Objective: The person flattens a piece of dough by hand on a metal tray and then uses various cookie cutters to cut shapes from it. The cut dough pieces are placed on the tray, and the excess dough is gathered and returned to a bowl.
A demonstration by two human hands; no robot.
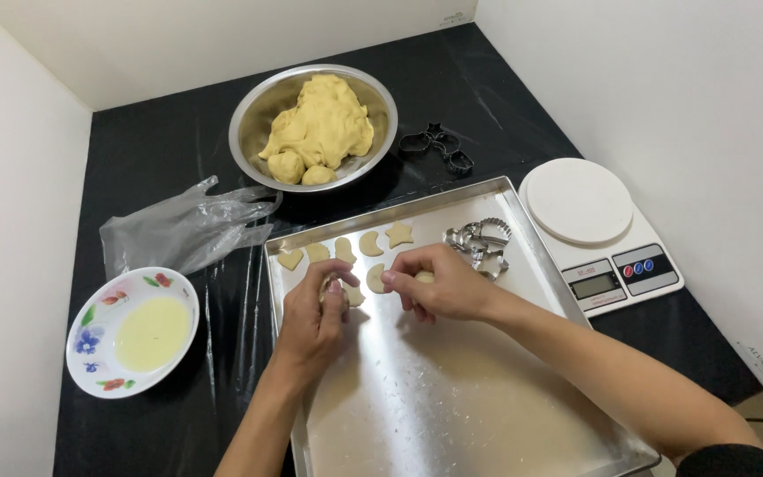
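Observation:
Both my hands are over a shiny metal baking tray (452,397). My left hand (313,316) is curled around a small cookie cutter with a bit of dough showing under it. My right hand (439,284) pinches a small piece of yellow dough (424,277) between its fingertips, just right of the left hand. Several cut dough shapes (370,244) lie in a row along the tray's far edge: a heart, rounds, a crescent and a star. Another dough piece (375,277) lies between my hands.
A steel bowl (253,124) of yellow dough stands behind the tray. Metal cutters (480,244) lie in the tray's far right corner, dark cutters (437,145) beyond it. A white kitchen scale (598,234) is at right, a crumpled plastic glove (183,228) and a flowered bowl (90,331) of pale liquid at left.

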